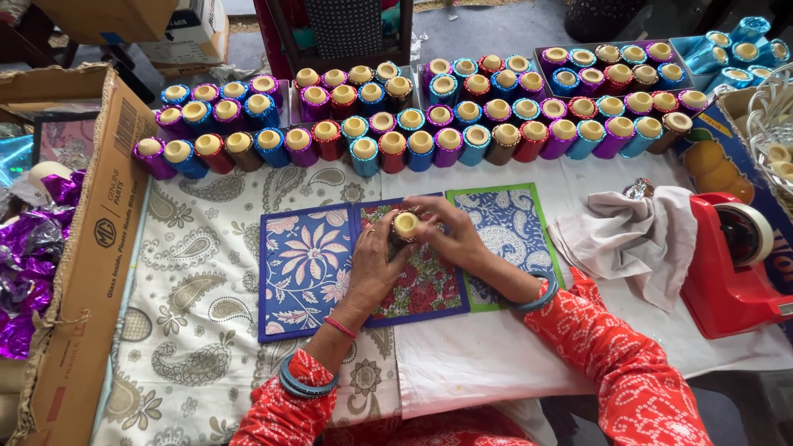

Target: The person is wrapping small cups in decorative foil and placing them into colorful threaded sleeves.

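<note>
Resting between left hand [373, 266] and right hand [450, 238] (both cupped): cylinder [405, 227]

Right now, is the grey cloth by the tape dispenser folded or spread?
Neither neatly: the grey cloth lies crumpled in loose folds beside the red tape dispenser.

I had only one view to work from, the head camera, so nothing was shared with a second one. It looked steeply down from above the seated person, facing twelve o'clock across the table [496, 363]. It sat close: both forearms entered from six o'clock. Rows of foil-wrapped cups [429, 124] ran across the top, a cardboard box [99, 248] lay at nine o'clock, and a red tape dispenser [731, 264] at three.
</note>
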